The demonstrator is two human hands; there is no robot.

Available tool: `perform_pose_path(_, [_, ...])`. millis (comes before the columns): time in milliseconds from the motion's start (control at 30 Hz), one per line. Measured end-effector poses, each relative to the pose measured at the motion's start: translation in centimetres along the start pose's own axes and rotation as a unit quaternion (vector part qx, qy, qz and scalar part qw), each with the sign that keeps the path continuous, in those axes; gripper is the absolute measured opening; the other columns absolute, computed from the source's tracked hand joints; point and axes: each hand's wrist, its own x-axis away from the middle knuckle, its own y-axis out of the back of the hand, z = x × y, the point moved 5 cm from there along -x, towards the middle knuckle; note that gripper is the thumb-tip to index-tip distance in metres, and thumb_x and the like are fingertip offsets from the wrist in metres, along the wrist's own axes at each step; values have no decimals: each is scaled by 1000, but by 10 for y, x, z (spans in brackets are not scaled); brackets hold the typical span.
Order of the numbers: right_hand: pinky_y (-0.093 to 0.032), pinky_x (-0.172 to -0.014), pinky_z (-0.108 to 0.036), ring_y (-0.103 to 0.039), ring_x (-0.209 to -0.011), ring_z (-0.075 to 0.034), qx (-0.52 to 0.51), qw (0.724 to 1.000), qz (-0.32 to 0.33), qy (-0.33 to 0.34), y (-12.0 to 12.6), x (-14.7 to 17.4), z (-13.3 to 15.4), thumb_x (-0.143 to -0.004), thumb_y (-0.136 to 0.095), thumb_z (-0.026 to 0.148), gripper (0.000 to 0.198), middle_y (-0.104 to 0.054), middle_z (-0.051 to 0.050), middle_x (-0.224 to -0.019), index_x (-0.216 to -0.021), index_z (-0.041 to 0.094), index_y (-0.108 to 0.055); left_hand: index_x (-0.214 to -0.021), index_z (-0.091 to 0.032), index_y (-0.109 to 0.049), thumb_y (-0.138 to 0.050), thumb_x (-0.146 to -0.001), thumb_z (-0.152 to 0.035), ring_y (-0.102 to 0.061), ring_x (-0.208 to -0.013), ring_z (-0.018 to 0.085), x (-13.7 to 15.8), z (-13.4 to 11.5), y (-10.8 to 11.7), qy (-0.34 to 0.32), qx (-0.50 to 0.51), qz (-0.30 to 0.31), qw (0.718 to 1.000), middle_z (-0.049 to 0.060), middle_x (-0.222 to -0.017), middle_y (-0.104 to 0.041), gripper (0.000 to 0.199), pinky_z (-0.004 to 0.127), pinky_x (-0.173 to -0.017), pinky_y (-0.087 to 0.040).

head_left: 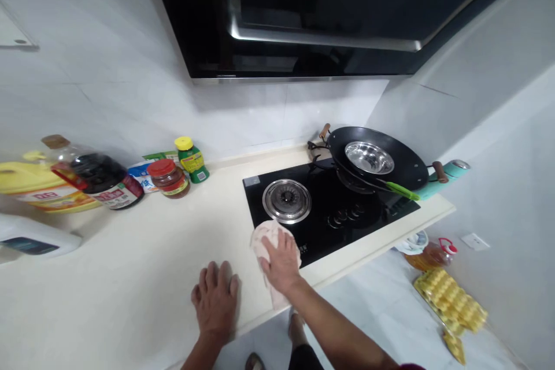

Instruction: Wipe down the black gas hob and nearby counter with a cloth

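A pale pink cloth [265,237] lies over the front left corner of the black glass gas stove [321,243], part of it hanging down toward the counter's front edge. My right hand [281,260] presses down on this cloth, its fingers bent over the fabric and holding it. Left of it, my left hand [215,300] rests palm down on the cream countertop [173,243], fingers spread and nothing in them. Just behind the cloth is the round left burner [287,199].
A black wok [403,156] with a steel bowl [369,157] inside sits on the right burner. Along the wall stand a green bottle [192,161], a red-lidded jar [168,179] and a dark sauce bottle [104,176]. The range hood [321,58] hangs above; an egg tray [451,298] is on the floor.
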Motion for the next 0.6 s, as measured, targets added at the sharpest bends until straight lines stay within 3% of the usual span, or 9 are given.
perform_pose_path(167, [-20, -126, -60, -23, -156, -39, -62, 991, 19, 119, -12, 51, 18, -101, -58, 51, 53, -22, -6, -175, -152, 40, -54, -150, -21, -55, -30, -104, -44, -32, -155, 35, -1, -1, 1, -5, 4, -9, 1000, 18, -165, -44, 56, 56, -122, -30])
perform_pose_path(300, [-23, -126, -57, -29, -152, -36, -54, 989, -18, 140, -12, 85, -17, -97, -63, 45, 51, -32, -7, -169, -147, 37, -58, -148, -21, -55, -30, -104, -45, -32, -155, 35, -2, -1, 2, -8, 10, -13, 1000, 18, -164, -45, 56, 56, -122, -30])
perform_pose_path(467, [-31, -121, -56, -38, -143, -36, 28, 991, -127, -37, 22, 75, -120, -95, -60, 34, 50, -44, -15, -157, -145, 26, -62, -147, -21, -56, -24, -104, -48, -33, -154, 37, -4, -2, 5, -14, 26, -13, 999, 20, -162, -44, 60, 60, -121, -30])
perform_pose_path(600, [-31, -119, -54, -41, -141, -37, 87, 966, -142, -198, 62, 60, -186, -99, -54, 37, 55, -43, -19, -158, -153, 22, -56, -146, -25, -54, -23, -103, -53, -31, -155, 34, -7, -4, 6, -11, 47, -4, 999, 17, -163, -42, 61, 60, -121, -30])
